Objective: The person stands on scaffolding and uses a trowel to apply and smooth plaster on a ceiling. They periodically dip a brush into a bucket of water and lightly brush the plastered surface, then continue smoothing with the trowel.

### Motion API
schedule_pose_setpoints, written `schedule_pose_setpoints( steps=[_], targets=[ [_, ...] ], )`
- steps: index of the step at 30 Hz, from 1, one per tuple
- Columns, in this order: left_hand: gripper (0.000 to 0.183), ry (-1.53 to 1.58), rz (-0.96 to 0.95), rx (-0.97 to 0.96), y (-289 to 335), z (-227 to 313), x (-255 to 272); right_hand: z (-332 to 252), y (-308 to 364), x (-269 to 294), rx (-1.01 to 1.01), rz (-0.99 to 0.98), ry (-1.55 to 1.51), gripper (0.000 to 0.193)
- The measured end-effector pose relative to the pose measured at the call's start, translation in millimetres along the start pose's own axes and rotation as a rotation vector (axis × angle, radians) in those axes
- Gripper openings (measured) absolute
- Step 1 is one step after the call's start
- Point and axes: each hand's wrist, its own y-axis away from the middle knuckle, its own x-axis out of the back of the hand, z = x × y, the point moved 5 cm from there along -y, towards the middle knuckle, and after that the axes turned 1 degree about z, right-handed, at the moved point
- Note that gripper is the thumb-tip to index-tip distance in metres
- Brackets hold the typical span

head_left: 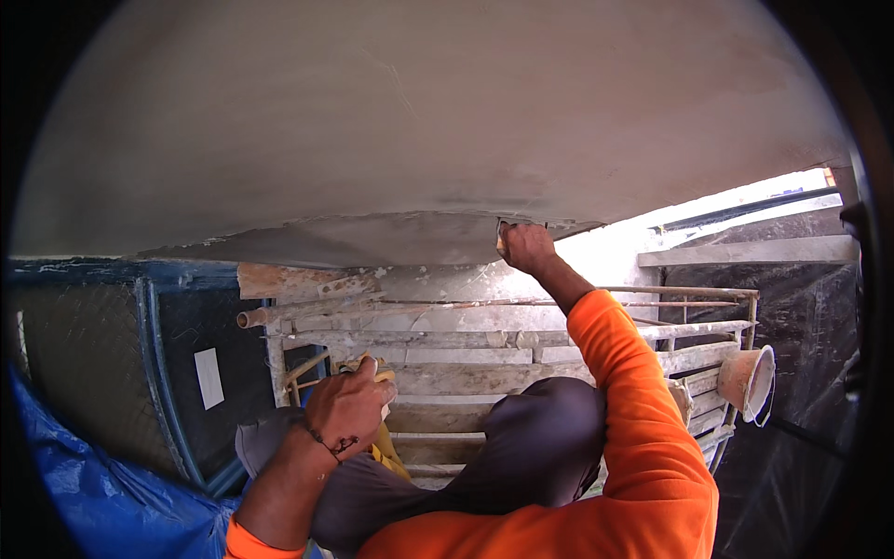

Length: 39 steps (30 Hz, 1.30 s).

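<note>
A broad plastered surface (447, 112) fills the upper view, with a rough, ragged lower edge. At that edge my right hand (529, 248) is closed around a small flat-bladed tool (502, 241), its thin blade against the plaster; most of the tool is hidden by my fingers. Lower and to the left, my left hand (348, 402) is curled over a yellowish, plaster-smeared lump (374, 366), too covered to tell its kind. Something yellow (387, 453), like cloth or rubber, shows just under that hand.
Below my knees lies a spattered plank-and-pole scaffold (447, 379). A dirty bucket (745, 384) hangs at its right side. Dark sheeting (801, 326) covers the right, a blue-framed mesh panel (149, 373) stands left, and a blue tarp (102, 494) lies lower left.
</note>
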Motion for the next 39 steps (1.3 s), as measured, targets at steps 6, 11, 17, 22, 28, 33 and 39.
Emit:
schedule_pose_setpoints(
  steps=[6,11,17,22,28,33,39],
  targets=[
    [0.018,-0.027,-0.016,-0.007,3,-6,-1,-27,-14,55,0.049,0.024,-0.009,0.027],
    [0.018,0.008,-0.025,-0.018,1,-7,-3,-70,0,153,0.061,0.137,-0.062,0.027],
    [0.019,-0.013,-0.023,0.000,12,-8,-3,-108,23,273,0.075,0.315,-0.131,0.038],
    [0.018,-0.002,0.004,-0.070,12,-7,-8,-114,52,361,0.094,0.427,-0.215,0.033],
    [0.014,-0.065,-0.059,-0.074,11,-8,-14,-104,88,438,0.095,0.532,-0.318,0.037],
    [0.017,-0.040,-0.079,-0.059,10,-10,-15,-80,117,484,0.053,0.604,-0.442,0.039],
    [0.023,-0.032,-0.121,-0.040,6,-17,-24,-28,148,525,0.065,0.701,-0.646,0.041]
  ],
)
